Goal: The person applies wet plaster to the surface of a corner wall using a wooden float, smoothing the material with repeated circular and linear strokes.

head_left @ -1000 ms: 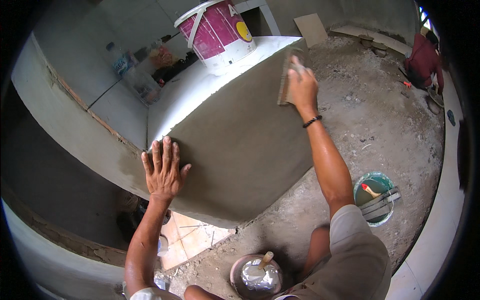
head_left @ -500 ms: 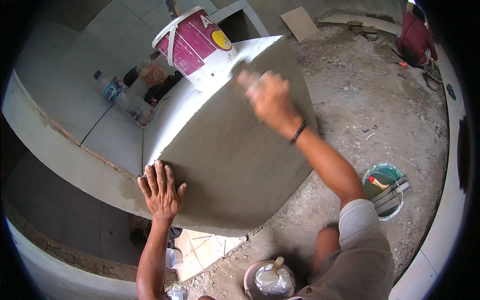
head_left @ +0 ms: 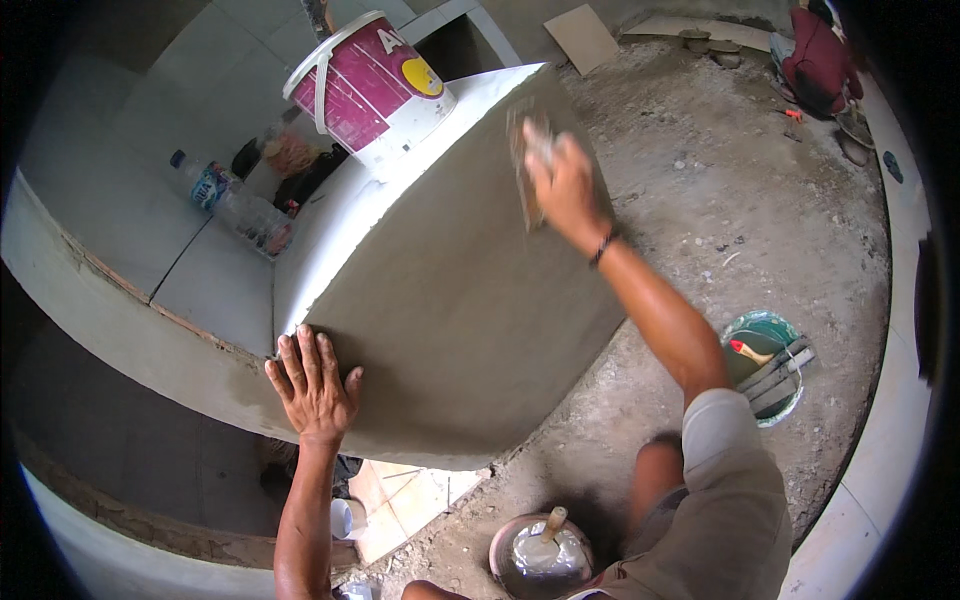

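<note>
My right hand (head_left: 570, 195) grips a plastering trowel (head_left: 526, 205), its blade blurred by motion against the upper right part of a grey plastered wall face (head_left: 455, 290). At the wall's left corner, my left hand (head_left: 318, 385) lies flat with fingers spread, holding nothing. A bright white ledge (head_left: 345, 245) runs along the top of the plaster. On that ledge stands a purple and white paint bucket (head_left: 370, 100) with its handle hanging down.
Plastic bottles (head_left: 235, 208) lie on the tiled counter at left. Below me sits a bowl (head_left: 545, 555) with a wooden-handled tool in it. At right stands a green bucket (head_left: 745, 330) holding water, a brush and bars. A person in dark red (head_left: 820, 65) crouches at the far right.
My right hand has moved the trowel right and slightly down, away from the plaster's top edge. My left hand stays on the corner; the whole view has shifted slightly.
</note>
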Available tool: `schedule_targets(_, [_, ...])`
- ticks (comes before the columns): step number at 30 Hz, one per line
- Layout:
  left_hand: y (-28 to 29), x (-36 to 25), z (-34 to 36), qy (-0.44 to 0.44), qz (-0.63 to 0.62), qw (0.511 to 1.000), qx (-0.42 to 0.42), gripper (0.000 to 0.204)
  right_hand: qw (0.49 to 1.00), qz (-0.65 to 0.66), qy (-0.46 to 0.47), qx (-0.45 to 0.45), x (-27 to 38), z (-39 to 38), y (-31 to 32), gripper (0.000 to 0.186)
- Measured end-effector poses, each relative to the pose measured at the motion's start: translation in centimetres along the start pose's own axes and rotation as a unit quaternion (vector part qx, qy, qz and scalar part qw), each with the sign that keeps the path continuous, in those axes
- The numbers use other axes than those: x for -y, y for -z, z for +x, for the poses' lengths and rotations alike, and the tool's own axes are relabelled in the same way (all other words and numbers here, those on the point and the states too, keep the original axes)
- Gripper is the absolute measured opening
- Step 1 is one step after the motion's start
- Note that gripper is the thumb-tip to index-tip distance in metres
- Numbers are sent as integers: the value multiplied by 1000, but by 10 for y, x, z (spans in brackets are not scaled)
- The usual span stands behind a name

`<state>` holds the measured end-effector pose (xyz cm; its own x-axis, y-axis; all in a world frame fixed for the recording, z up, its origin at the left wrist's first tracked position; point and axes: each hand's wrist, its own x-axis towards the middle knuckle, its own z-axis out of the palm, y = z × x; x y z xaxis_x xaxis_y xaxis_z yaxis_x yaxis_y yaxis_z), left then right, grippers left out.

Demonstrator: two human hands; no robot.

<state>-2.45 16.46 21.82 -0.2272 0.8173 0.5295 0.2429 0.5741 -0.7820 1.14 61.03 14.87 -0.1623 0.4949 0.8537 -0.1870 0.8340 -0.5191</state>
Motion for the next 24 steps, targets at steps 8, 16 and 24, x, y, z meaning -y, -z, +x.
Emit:
schedule_targets(8, [-3,-1,-4,11,-19,1000,1,76,998,-4,-62,6,-70,16,17,41])
schedule_targets(16, [-2,-4,6,3,-10,1000,-7,74,995,60,-84,-15,-55,-88,-1,41])
schedule_targets(24, [-2,-4,6,7,-17,1000,-21,72,991,-49,-35,-118,-87,70,12,39])
